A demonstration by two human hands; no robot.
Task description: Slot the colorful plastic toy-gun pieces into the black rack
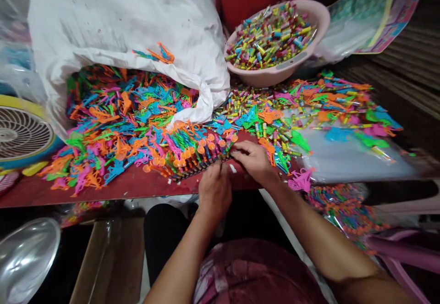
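A row of small colourful plastic toys (192, 150) with round orange and pink ends stands along a dark slotted strip (192, 172) near the table's front edge. My left hand (216, 187) is closed, its curled fingertips against the strip near the right end of the row. At that right end, my right hand (253, 161) has its thumb and fingers drawn together; what lies between them is too small to make out. Loose orange toys (270, 150) lie just beyond my right hand, and a pink toy (301, 179) rests by my right forearm.
A white sack (130, 24) spills a heap of plastic toys (127, 107) onto the red table (44, 191). Behind it stands a pink basin (275, 69) full of small coloured tubes. Clear plastic bags (347, 162) lie right; a yellow-rimmed fan (20, 132) stands left.
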